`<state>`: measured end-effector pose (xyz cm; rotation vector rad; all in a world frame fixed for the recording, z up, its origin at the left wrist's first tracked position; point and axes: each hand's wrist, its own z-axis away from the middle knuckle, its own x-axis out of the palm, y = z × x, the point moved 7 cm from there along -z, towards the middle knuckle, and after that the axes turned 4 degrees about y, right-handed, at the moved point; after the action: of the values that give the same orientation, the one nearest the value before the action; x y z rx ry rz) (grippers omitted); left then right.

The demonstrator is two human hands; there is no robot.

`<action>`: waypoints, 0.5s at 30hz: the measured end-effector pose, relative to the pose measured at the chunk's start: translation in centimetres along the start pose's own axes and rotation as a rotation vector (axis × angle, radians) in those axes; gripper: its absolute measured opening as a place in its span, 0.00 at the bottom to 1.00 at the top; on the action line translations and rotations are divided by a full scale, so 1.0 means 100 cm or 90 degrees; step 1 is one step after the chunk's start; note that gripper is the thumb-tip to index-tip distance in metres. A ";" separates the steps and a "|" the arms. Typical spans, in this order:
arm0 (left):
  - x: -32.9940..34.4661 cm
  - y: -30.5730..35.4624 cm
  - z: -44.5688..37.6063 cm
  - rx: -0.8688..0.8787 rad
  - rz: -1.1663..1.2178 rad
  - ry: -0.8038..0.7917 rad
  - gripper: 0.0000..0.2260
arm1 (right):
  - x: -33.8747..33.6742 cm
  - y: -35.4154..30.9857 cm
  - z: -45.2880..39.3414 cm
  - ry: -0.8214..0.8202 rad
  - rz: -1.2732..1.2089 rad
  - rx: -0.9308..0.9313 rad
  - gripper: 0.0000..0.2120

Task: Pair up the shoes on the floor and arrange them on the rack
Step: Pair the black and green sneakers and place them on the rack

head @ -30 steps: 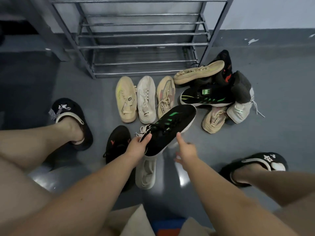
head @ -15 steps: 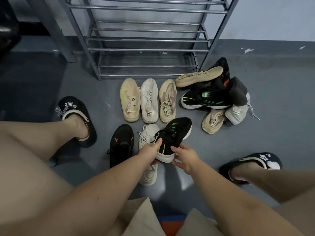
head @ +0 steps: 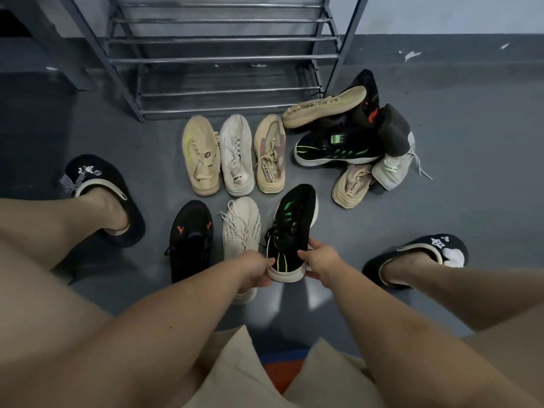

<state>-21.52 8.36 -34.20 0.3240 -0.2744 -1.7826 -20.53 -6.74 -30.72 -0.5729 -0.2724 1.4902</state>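
Grey floor [head: 441,201] is bearing scattered shoes; left hand [head: 255,270] and right hand [head: 322,260] are gripping the green-striped sneaker [head: 291,231], rack [head: 223,54] at twelve o'clock.

Black sneaker with green stripes [head: 291,234]: near centre, toe pointing far, heel lifted. Left of it: white laced sneaker [head: 242,228], then black sneaker with orange marks [head: 191,240], both flat on floor. Far row of three: beige [head: 200,154], white [head: 237,154], tan [head: 269,153]. Jumbled heap [head: 353,136] far right holds the green-striped mate. Metal rack [head: 223,57] far centre, shelves bare.
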 end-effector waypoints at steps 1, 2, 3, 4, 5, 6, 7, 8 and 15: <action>0.000 -0.004 0.003 -0.023 -0.005 -0.014 0.07 | 0.001 0.001 0.001 -0.020 0.030 0.013 0.24; 0.000 -0.007 0.007 -0.044 -0.019 -0.029 0.08 | 0.003 0.003 0.002 -0.040 0.060 0.022 0.23; 0.001 -0.010 0.009 -0.054 -0.033 -0.037 0.08 | 0.003 0.004 0.002 -0.054 0.080 0.023 0.23; 0.000 -0.012 0.009 -0.056 -0.052 -0.038 0.08 | 0.003 0.006 0.002 -0.060 0.089 0.021 0.23; 0.001 -0.012 0.008 -0.051 -0.063 -0.035 0.07 | 0.002 0.006 0.001 -0.060 0.094 0.016 0.23; 0.000 -0.010 0.007 -0.038 -0.073 -0.024 0.07 | 0.002 0.007 -0.001 -0.056 0.102 0.014 0.23; 0.000 -0.008 0.005 -0.022 -0.087 -0.014 0.06 | 0.001 0.007 -0.002 -0.053 0.115 0.015 0.23; 0.000 -0.005 0.004 -0.001 -0.100 -0.004 0.07 | 0.001 0.008 -0.004 -0.053 0.137 0.016 0.23; -0.013 0.028 0.007 0.173 -0.232 0.082 0.21 | 0.002 -0.002 -0.012 -0.010 0.175 -0.032 0.27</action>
<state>-18.93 8.95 -32.42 0.7178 -0.3846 -2.0737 -19.73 -6.78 -31.71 -0.6591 -0.2515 1.7582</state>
